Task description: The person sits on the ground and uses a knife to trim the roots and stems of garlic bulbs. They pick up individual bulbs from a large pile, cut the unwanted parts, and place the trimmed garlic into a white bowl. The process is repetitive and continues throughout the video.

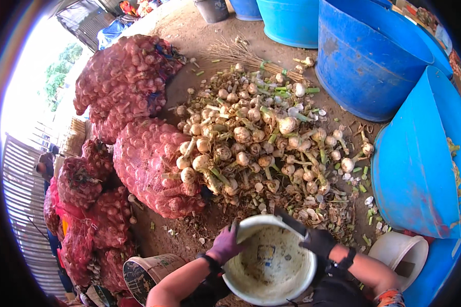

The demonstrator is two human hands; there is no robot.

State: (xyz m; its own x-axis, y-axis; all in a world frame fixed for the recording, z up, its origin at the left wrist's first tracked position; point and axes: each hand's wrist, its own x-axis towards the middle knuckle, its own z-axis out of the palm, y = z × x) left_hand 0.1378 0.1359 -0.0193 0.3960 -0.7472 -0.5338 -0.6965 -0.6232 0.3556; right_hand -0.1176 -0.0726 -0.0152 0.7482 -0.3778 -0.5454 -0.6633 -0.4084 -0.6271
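Observation:
A whitish-green round basin (267,261), dirty inside with a few bits stuck to its bottom, is in front of my body. My left hand (225,244), in a purple glove, is closed on its left rim. Gripping the right rim is my right hand (318,242) in a dark glove. A dark flat strip like a blade (290,221) juts from beside the right hand over the far rim; whether that hand also holds it I cannot tell. Just beyond the basin lies a large heap of garlic bulbs (246,135) with cut stems and loose skins.
Full red mesh sacks of garlic (153,166) stand at the left. Large blue tubs (366,61) line the far right, and a light-blue tub (415,158) leans at the right. Near me are a white bucket (400,256) and another bucket (151,271). A twig broom (256,60) lies behind the heap.

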